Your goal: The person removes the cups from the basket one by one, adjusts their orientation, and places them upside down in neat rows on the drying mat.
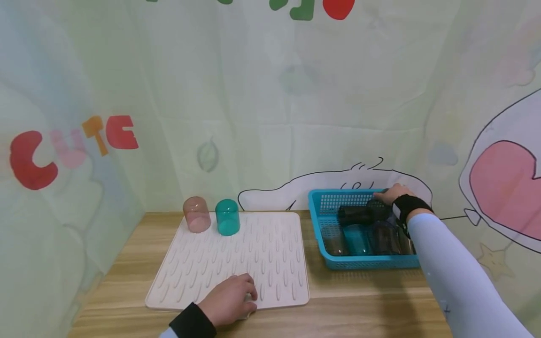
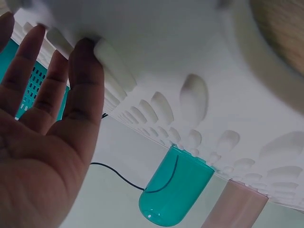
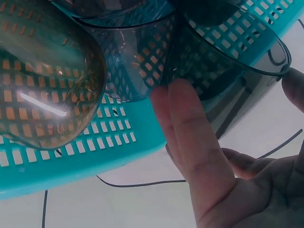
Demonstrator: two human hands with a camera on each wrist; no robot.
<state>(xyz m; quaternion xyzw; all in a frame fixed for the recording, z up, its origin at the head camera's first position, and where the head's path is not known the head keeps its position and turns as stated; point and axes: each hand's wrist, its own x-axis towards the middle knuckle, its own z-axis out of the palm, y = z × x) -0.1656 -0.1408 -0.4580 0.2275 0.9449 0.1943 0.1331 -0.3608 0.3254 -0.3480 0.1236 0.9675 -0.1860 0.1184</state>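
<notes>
Before printed cloth (image 1: 359, 94), a table (image 1: 346, 305) bears a basket (image 1: 372, 263).

Pale green creased backdrop (image 1: 262, 103), "CUTE" lettering (image 1: 73, 159); wood-grain tabletop (image 1: 351, 305) below.

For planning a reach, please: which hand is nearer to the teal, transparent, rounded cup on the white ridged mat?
Left. The left hand is at the mat's near edge, in front of the cup; the right hand is farther, at the blue plastic basket.
</notes>
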